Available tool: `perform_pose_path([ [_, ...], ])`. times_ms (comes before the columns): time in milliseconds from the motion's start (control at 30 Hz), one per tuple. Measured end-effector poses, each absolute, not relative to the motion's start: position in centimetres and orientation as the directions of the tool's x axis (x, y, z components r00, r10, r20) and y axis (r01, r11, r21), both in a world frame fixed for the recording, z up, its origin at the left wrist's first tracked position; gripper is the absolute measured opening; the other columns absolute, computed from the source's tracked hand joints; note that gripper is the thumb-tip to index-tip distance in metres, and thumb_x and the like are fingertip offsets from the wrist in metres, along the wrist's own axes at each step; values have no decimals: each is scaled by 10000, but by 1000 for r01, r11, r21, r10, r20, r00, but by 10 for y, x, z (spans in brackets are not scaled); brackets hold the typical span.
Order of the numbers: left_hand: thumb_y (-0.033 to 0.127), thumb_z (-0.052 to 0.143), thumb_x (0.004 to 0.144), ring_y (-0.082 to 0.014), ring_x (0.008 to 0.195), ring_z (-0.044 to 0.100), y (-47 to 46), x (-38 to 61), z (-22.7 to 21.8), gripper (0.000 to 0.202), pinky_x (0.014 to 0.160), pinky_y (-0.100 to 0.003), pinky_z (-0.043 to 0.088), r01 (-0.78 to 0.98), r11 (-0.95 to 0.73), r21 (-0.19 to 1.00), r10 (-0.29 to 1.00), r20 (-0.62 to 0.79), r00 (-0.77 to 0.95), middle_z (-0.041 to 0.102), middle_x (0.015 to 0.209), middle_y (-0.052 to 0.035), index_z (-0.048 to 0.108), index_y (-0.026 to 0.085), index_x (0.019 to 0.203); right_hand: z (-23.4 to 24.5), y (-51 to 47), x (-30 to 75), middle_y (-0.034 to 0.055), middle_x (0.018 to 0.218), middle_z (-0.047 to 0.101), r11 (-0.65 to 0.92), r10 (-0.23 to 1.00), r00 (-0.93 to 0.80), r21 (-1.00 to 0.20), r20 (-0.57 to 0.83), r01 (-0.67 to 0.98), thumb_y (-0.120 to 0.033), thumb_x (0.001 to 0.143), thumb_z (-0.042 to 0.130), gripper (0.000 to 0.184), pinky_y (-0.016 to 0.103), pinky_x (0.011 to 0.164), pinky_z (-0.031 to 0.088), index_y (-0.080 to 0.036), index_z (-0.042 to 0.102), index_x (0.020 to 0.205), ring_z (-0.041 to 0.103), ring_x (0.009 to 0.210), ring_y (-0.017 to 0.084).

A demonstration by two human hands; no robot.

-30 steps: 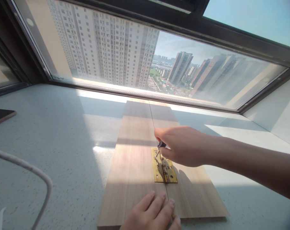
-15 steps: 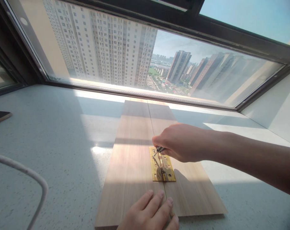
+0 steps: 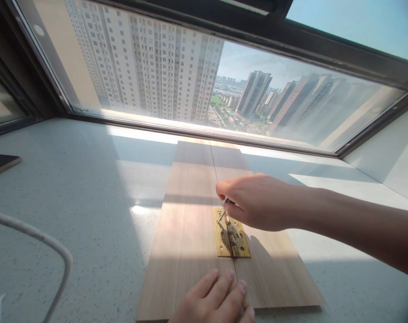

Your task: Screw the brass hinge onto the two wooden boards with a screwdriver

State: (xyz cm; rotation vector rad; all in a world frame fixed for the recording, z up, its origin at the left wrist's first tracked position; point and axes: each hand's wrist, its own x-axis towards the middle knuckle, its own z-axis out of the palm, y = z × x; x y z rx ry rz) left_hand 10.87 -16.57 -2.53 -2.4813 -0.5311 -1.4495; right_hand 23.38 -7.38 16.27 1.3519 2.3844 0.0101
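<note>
Two pale wooden boards (image 3: pixel 186 242) lie side by side, with a thin seam between them. A brass hinge (image 3: pixel 220 240) straddles that seam, one leaf on each board. My right hand (image 3: pixel 257 202) is closed around a screwdriver (image 3: pixel 223 216), most of whose handle is hidden in the fingers. The thin shaft slants down to the upper part of the hinge's left leaf; whether its tip sits in a screw or a hole is too small to tell. Below the hinge, my left hand (image 3: pixel 215 300) rests with spread fingers on the boards, across the seam.
The boards lie on a speckled white sill (image 3: pixel 99 251) under a dark-framed window (image 3: pixel 190 133). A white cable (image 3: pixel 60 249) curves at lower left. The corner of a dark flat object (image 3: pixel 3 164) shows at the left edge. A white wall (image 3: pixel 392 148) stands at right.
My right hand has turned a little around the screwdriver, and more of the handle is now covered. The left hand stays on the boards. The whole view has shifted slightly.
</note>
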Motion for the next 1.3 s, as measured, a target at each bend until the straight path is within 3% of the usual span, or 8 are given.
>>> perform_pose_path([
  [133,176,561,872,-138,754,718,-166,109,-24,125,742,-234,578,414,-910,-4,199,873,445,744,845,29,651,204,790,163,-70,237,27,749,631,616,774,-550,176,-313,768,-250,896,439,151,252,515,232,-210,584,876,530,619,148],
  [333,168,549,877,-137,742,718,-165,109,-24,151,737,-231,575,419,-908,0,198,881,431,745,836,32,651,207,773,158,-71,241,14,720,614,675,717,-600,142,-354,724,-299,894,467,142,256,488,204,-202,561,851,482,534,130],
  [533,172,547,883,-128,744,714,-166,110,-25,144,751,-233,572,423,-906,11,209,882,423,742,837,38,651,211,790,157,-73,240,14,634,586,637,742,-538,169,-400,752,-213,839,524,56,250,456,202,-185,545,796,492,513,145],
  [800,171,547,878,-131,765,710,-166,109,-25,149,781,-240,566,414,-910,10,207,876,435,739,845,25,639,202,765,155,-74,230,51,621,570,529,818,-437,193,-373,826,-392,888,487,270,251,458,229,-157,591,805,551,554,181],
  [967,169,535,877,-148,765,711,-165,107,-23,157,708,-246,577,405,-914,3,202,870,449,741,856,18,636,200,761,151,-73,218,85,634,584,384,907,-287,324,-309,865,-423,903,438,365,270,487,289,-155,598,713,585,613,216],
  [1100,164,549,864,-149,719,711,-164,109,-21,166,652,-243,576,416,-909,13,200,891,409,742,813,23,620,196,718,153,-73,226,49,702,593,494,864,-409,341,-293,799,-338,833,544,178,262,459,245,-167,590,851,565,576,182],
  [1200,169,551,865,-141,706,709,-165,110,-22,162,638,-239,574,423,-906,7,192,898,396,742,803,30,612,199,717,157,-73,237,27,751,584,620,782,-519,356,-344,699,-180,793,557,42,258,442,202,-184,599,794,505,501,118],
  [1300,168,554,862,-142,698,711,-165,110,-22,155,628,-238,575,423,-906,10,197,895,400,744,799,34,607,200,719,157,-75,238,30,698,567,715,699,-598,405,-393,569,-36,769,503,186,268,454,195,-175,609,707,506,516,115],
])
